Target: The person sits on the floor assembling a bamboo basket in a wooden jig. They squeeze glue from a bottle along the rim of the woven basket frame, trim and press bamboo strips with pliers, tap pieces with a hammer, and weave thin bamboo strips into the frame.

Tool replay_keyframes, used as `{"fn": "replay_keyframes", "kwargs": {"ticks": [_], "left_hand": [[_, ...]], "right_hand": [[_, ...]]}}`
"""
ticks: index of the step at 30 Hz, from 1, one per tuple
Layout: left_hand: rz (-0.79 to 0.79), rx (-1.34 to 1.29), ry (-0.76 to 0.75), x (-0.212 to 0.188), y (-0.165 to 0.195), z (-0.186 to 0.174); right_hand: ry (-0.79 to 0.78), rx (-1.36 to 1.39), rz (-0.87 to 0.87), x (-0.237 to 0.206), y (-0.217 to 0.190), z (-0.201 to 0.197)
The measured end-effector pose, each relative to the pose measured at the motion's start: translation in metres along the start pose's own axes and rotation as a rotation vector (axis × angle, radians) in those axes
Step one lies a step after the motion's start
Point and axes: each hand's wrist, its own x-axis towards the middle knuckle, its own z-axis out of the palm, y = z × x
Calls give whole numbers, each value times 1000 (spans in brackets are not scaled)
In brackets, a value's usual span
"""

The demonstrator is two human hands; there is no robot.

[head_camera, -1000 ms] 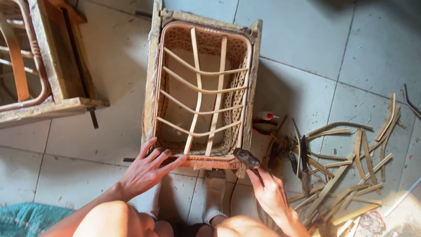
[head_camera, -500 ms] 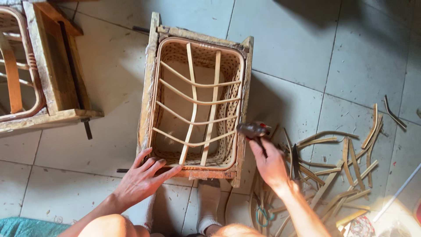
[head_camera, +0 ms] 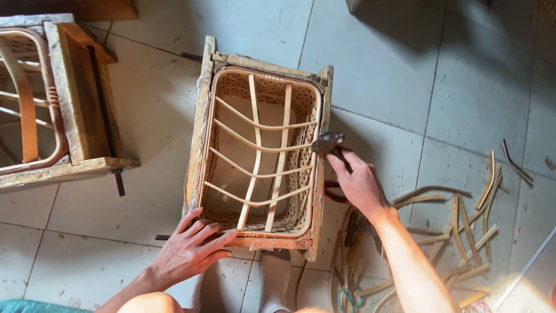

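Resting flat with fingers spread, the left hand (head_camera: 191, 249) presses on the near edge of the wooden frame (head_camera: 200, 133), holding nothing. Inside the frame sits a woven rattan basket (head_camera: 301, 110) crossed by cane strips, standing on the tiled floor (head_camera: 440, 75). Further out, the right hand (head_camera: 360, 184) is closed around a hammer (head_camera: 328, 143), its head touching the frame's right rail. Loose cane offcuts (head_camera: 457, 220) lie to the right; another wooden frame (head_camera: 69, 110) stands left.
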Motion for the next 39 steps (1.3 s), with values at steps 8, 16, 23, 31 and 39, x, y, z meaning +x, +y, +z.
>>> {"fn": "replay_keyframes", "kwargs": {"ticks": [8, 16, 23, 31, 39], "left_hand": [[-967, -673, 397, 6, -33, 7], [-1285, -1105, 364, 25, -56, -6], [-1340, -1069, 323, 32, -59, -9], [-1304, -1027, 329, 29, -67, -5], [-1211, -1154, 389, 19, -75, 0]], "right_hand": [[88, 72, -220, 56, -9, -7], [166, 132, -169, 104, -24, -7], [201, 170, -145, 144, -29, -9], [107, 133, -152, 169, -59, 2], [112, 113, -329, 190, -121, 43]]}}
